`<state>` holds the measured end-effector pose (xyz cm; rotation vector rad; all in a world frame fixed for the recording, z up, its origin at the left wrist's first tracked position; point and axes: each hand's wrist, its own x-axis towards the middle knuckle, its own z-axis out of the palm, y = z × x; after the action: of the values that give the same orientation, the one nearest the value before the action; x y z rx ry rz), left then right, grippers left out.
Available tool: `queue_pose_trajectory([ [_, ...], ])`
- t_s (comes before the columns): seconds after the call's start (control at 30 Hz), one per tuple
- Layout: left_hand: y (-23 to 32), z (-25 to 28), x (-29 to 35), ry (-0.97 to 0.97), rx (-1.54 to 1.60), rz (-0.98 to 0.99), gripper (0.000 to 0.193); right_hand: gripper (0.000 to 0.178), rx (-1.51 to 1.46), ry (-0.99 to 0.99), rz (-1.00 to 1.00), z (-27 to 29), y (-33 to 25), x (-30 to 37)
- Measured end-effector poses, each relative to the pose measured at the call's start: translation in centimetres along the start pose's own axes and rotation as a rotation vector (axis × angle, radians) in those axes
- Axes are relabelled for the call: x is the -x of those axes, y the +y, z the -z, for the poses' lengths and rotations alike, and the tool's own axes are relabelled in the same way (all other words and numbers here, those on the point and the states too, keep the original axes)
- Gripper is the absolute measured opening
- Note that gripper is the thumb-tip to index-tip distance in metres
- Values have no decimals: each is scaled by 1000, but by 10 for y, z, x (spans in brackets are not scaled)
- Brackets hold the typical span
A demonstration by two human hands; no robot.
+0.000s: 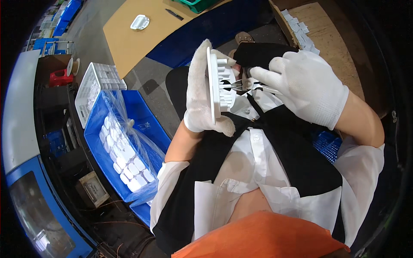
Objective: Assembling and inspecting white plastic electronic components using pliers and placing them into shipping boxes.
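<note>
- Our left hand (198,90), in a white knit glove, holds a white moulded plastic part (219,86) upright and edge-on in front of our chest; the fingers are closed around its back, with the thumb low near its bottom edge.
- The part shows a flat plate on its left side and rows of short ribs or pegs that jut to the right.
- Our right hand (307,86), also gloved in white, grips a small pair of cutting pliers (247,85); the fingers are wrapped tight on the handles, and the dark tips touch the ribbed side of the part about halfway up.
- We cannot tell whether the tips are shut on a rib.
- Below left, a blue crate (146,124) lined with a clear plastic bag holds rows of similar white parts (124,159).
- Just beside it, further away, a white perforated basket (97,84) stands tilted.
- At the top, a brown tabletop (142,38) carries a single white tray-like piece (140,21) and a dark pen-like tool (174,14).
- On the upper right, more small white pieces (299,32) lie along a board's edge.
</note>
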<state>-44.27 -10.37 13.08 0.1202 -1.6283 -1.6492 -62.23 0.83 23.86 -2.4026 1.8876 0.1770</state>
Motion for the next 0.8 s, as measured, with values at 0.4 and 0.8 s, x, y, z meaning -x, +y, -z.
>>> queue_pose_trajectory([
  [0.4, 1, -2, 1, 11, 46, 67, 139, 35, 82, -4, 53, -10, -5, -3],
  [0.8, 3, -4, 1, 77, 41, 166, 124, 25, 119, -108, 24, -4, -9, -8],
])
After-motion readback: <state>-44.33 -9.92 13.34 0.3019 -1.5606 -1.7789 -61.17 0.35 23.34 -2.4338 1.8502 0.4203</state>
